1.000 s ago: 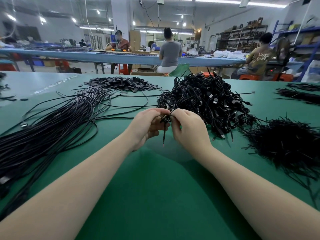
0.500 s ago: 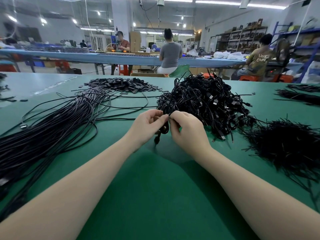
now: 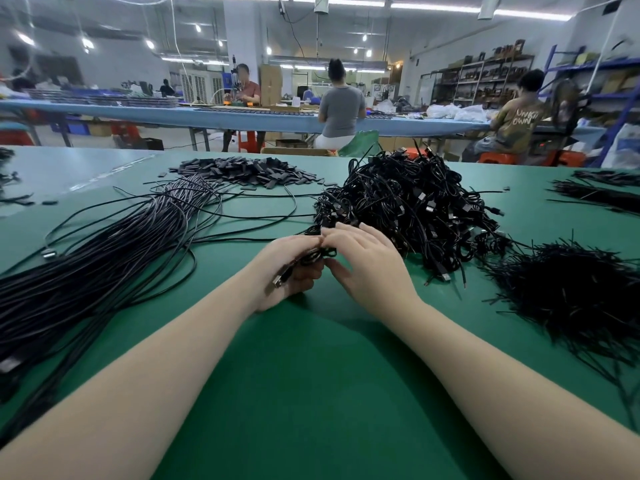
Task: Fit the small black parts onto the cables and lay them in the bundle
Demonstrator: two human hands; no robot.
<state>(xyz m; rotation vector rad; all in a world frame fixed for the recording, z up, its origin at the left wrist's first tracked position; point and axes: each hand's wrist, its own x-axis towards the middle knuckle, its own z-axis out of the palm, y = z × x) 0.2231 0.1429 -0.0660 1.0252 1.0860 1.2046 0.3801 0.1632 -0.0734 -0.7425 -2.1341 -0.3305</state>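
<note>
My left hand (image 3: 289,268) grips a coiled black cable (image 3: 313,254), and its metal plug (image 3: 278,280) sticks out below the palm. My right hand (image 3: 367,265) meets it fingertip to fingertip, its fingers fairly straight over the coil. Behind both hands rises a tangled heap of coiled cables (image 3: 408,206). A long bundle of straightened cables (image 3: 104,258) runs along the left of the green table (image 3: 311,393). Small flat black parts (image 3: 246,171) lie heaped at the far middle.
A pile of thin black ties (image 3: 571,299) lies to the right, with more strands (image 3: 595,192) at the far right. People sit at a blue bench (image 3: 207,116) beyond the table, and shelves (image 3: 485,77) stand at the back right.
The coil has turned in my left hand so its plug now points down left. My right fingers have straightened over it. Both hands sit slightly lower and farther left.
</note>
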